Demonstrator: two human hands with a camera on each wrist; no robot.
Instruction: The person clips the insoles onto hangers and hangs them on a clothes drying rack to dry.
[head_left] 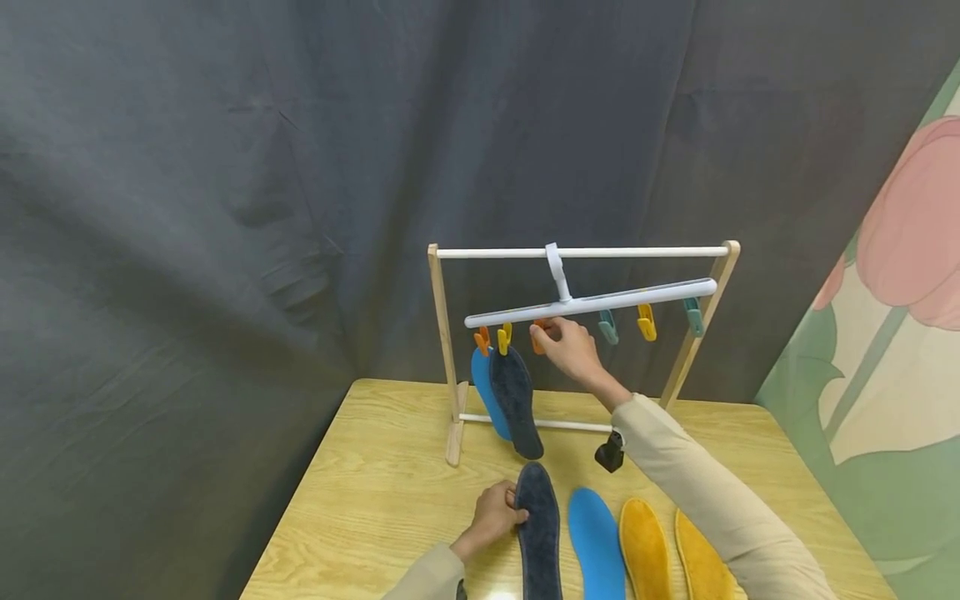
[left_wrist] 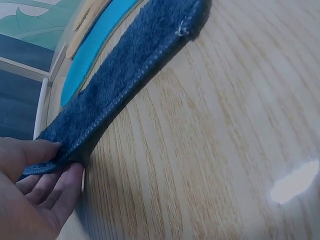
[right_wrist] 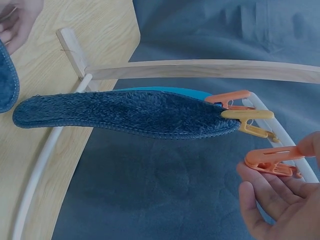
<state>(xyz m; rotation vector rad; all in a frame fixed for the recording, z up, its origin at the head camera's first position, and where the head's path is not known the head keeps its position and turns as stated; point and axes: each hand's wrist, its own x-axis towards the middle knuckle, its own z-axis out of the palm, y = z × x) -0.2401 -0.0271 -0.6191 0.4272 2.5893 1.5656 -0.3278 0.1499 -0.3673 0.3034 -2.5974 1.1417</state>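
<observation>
A dark blue fuzzy insole (head_left: 538,533) lies at the front of the table, and my left hand (head_left: 493,515) pinches its left edge, thumb on top and fingers underneath. In the left wrist view that insole (left_wrist: 125,75) is raised at the pinched end. My right hand (head_left: 573,350) holds an orange clothespin (right_wrist: 272,159) on the tilted white hanger (head_left: 592,305), thumb on one side and fingers on the other. To its left, a yellow clothespin (head_left: 505,337) grips another dark blue insole (head_left: 516,404), and an orange clothespin (head_left: 482,340) grips a light blue insole (head_left: 487,400) behind it.
The hanger hooks over the top bar (head_left: 637,252) of a wooden rack (head_left: 444,333). Green and yellow clothespins (head_left: 647,323) hang on its right half. A light blue insole (head_left: 596,542) and two yellow insoles (head_left: 643,550) lie on the table (head_left: 375,483), partly under my right forearm.
</observation>
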